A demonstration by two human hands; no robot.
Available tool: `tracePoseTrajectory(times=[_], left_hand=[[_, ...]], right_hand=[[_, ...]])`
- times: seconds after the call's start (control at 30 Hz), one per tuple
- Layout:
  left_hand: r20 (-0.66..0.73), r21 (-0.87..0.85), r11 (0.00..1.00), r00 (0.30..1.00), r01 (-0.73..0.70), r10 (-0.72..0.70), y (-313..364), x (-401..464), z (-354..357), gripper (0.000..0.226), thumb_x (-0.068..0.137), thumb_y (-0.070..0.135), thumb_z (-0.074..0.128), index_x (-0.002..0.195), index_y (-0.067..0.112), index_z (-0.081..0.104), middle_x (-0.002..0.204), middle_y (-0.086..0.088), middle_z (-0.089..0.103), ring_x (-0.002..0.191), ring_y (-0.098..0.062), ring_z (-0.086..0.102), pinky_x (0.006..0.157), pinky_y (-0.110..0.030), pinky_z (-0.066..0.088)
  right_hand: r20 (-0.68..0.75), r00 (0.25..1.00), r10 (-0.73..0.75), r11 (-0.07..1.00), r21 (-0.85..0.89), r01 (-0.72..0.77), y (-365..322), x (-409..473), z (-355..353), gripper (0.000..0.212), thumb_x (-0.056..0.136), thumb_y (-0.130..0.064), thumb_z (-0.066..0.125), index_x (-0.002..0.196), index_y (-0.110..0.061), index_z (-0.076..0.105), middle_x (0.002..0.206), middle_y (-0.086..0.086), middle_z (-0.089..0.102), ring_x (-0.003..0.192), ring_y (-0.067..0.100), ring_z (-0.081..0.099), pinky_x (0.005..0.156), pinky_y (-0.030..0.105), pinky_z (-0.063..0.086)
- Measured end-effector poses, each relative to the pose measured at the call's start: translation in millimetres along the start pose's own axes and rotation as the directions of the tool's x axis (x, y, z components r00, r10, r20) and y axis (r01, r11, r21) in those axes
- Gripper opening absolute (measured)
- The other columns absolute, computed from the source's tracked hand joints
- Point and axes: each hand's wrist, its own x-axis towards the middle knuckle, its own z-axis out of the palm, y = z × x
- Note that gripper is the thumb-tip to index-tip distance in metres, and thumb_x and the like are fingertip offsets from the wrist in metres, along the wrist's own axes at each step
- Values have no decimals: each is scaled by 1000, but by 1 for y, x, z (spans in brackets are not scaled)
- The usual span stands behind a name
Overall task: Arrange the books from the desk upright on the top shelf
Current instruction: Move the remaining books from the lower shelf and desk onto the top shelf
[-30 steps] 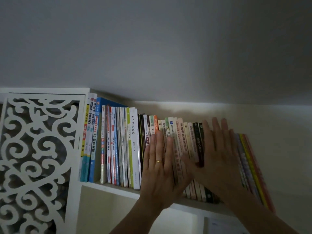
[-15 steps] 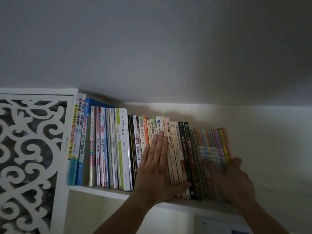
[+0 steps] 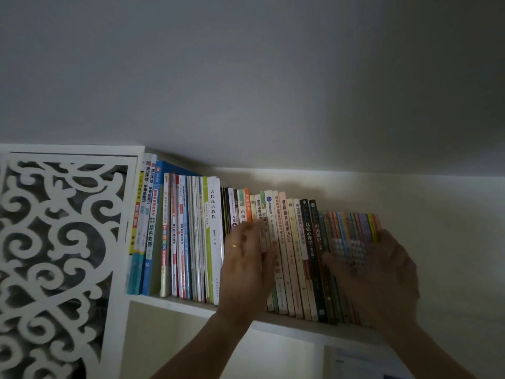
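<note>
Squaring up the row looks to be the step in hand — the books already stand on the top shelf (image 3: 287, 320), and both hands are on them. At far left a white fretwork panel (image 3: 54, 255) closes off the side of the bookcase; just beside it stand the tall blue-and-yellow workbooks (image 3: 147, 228), then a pack of thin white and blue volumes (image 3: 191, 236), all upright. The left hand (image 3: 246, 266), a ring on one finger, lies against the spines in the middle of the row with its fingers fairly straight and close together; it is blurred, so I cannot tell whether it presses or only touches. Right of it run the cream and pink paperbacks (image 3: 289, 255) and two dark-spined books (image 3: 314, 255), leaning slightly leftward. At the right end, the right hand (image 3: 379, 280) wraps the thin colourful booklets (image 3: 352, 233), fingers curled round their outer edge and thumb on the spines — it seems to be holding that bundle upright against its neighbours. The wall (image 3: 437, 242) beyond is bare of any bookend. The next move, I judge, calls for pushing the bundle flush leftward and releasing gently, since the thin booklets may slump rightward once freed.
</note>
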Motion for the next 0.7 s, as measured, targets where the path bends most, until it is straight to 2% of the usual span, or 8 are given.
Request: tracePoseTrajectory(times=[0.07, 0.17, 0.27, 0.33, 0.37, 0.5, 0.6, 0.7], left_hand=[[-17, -106, 981, 986, 161, -164, 2, 10, -3, 52, 104, 49, 51, 152, 37, 33, 134, 11, 39, 104, -3, 59, 75, -15, 56], [102, -60, 974, 972, 218, -211, -4, 25, -6, 78, 98, 53, 60, 160, 42, 13, 136, 10, 41, 94, 2, 57, 70, -4, 41], [235, 47, 988, 960, 147, -154, -14, 51, -17, 97, 89, 58, 69, 160, 44, 6, 144, 7, 50, 111, -8, 63, 87, -21, 52], [337, 72, 993, 934, 97, -116, -18, 71, -26, 101, 84, 56, 76, 159, 44, 10, 143, 8, 58, 120, -13, 64, 101, -39, 54], [382, 61, 994, 918, 90, -106, -19, 79, -29, 100, 83, 52, 79, 159, 43, 14, 140, 8, 61, 119, -13, 65, 101, -41, 55], [430, -4, 990, 894, 141, -126, -18, 89, -33, 94, 75, 39, 89, 151, 38, 33, 125, 13, 68, 109, -8, 68, 91, -29, 59], [431, -23, 988, 893, 156, -131, -18, 90, -35, 88, 74, 37, 90, 147, 37, 40, 118, 16, 70, 103, -3, 68, 90, -25, 58], [429, -51, 985, 895, 163, -126, -16, 90, -37, 82, 73, 35, 91, 140, 40, 45, 111, 18, 71, 98, -1, 69, 86, -24, 59]], right_hand=[[-14, 991, -131, 991, 21, 132, -25, 4, -2, 115, 70, -89, 56, 156, -21, 22, 156, 25, 31, 145, 47, 30, 117, 59, 30], [-50, 942, -331, 943, 27, 332, -54, 16, 0, 105, 73, -88, 54, 158, -37, 20, 169, 14, 8, 156, 40, 2, 122, 58, 11], [-23, 912, -409, 908, 89, 410, -68, 32, 3, 104, 68, -89, 51, 155, -40, 27, 168, 11, 9, 157, 35, -4, 123, 57, 7], [-11, 896, -444, 891, 105, 443, -73, 45, 7, 105, 66, -87, 54, 155, -37, 29, 166, 12, 17, 156, 36, 0, 125, 57, 7], [6, 889, -458, 885, 104, 455, -74, 51, 9, 106, 65, -86, 56, 155, -37, 29, 165, 12, 19, 156, 36, 3, 125, 56, 6], [131, 887, -443, 890, 186, 417, -74, 65, 20, 100, 70, -79, 68, 153, -44, 26, 160, 3, 31, 151, 28, 21, 122, 51, 19], [141, 859, -492, 867, 164, 470, -68, 67, 28, 86, 74, -81, 59, 148, -48, 31, 146, -7, 50, 135, 19, 42, 115, 43, 25], [145, 848, -509, 858, 169, 486, -65, 69, 28, 75, 79, -76, 62, 142, -46, 36, 135, -12, 57, 125, 16, 50, 112, 41, 29]])
